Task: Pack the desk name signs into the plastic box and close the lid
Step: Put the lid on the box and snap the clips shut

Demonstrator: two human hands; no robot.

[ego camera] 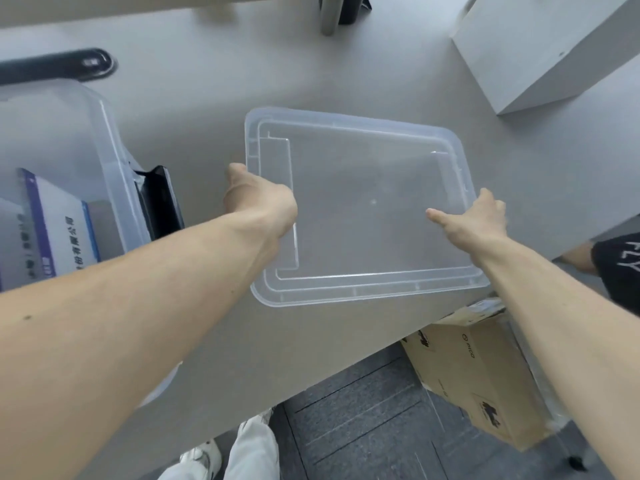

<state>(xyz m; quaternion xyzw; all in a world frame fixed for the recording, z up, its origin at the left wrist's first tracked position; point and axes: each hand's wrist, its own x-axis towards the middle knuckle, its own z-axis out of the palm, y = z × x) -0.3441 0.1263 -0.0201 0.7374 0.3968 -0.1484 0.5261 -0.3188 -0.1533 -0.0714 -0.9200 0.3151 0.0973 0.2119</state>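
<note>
The clear plastic lid [360,188] lies flat over the grey table, to the right of the box. My left hand [258,199] grips its left edge, and my right hand [474,220] holds its right edge with the thumb on top. The clear plastic box [107,140] stands open at the left, with a black latch on its near side. Inside it, desk name signs [59,230] with blue borders and printed text stand upright; their lower parts are hidden behind my left forearm.
A white box [540,53] stands at the table's back right. A black object [59,65] lies behind the plastic box. Below the table's edge, a cardboard carton [478,379] sits on the dark floor. Another person's arm in a black sleeve [616,261] shows at the right.
</note>
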